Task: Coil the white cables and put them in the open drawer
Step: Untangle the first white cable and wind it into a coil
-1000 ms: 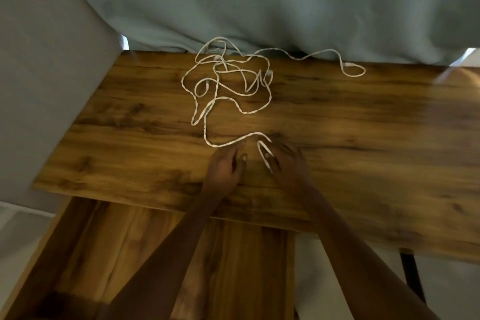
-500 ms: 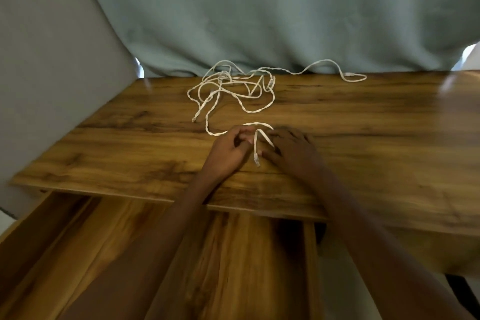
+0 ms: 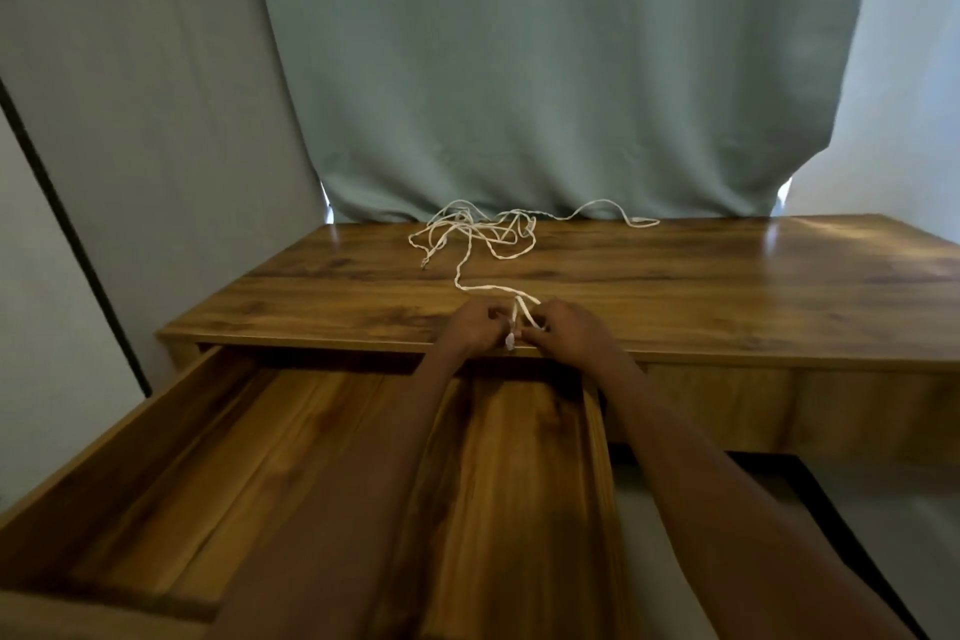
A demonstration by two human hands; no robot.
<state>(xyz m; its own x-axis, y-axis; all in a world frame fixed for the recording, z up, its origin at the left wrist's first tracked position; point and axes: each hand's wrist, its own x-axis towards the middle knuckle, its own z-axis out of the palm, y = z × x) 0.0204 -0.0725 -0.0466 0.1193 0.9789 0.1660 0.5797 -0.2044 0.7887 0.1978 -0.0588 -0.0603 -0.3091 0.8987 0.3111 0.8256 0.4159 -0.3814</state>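
Observation:
A tangle of white cables (image 3: 480, 234) lies at the back of the wooden desk (image 3: 727, 286), with one strand trailing forward to my hands. At the desk's front edge my left hand (image 3: 475, 325) and my right hand (image 3: 569, 330) sit close together, each pinching the near end of the cable. A short loop stands between them and a white plug (image 3: 510, 339) hangs just below my fingers. The open drawer (image 3: 156, 457) extends toward me under my forearms.
A grey-green curtain (image 3: 545, 68) hangs behind the desk, touching its back edge. A pale wall (image 3: 130, 120) stands at the left, close to the drawer's side. One cable end (image 3: 644, 222) reaches right along the curtain. Floor shows at the lower right beside the drawer.
My hands have drawn the cable end back to the desk's front edge, stretching the strand straighter. The view has tilted up, showing more curtain and more of the drawer.

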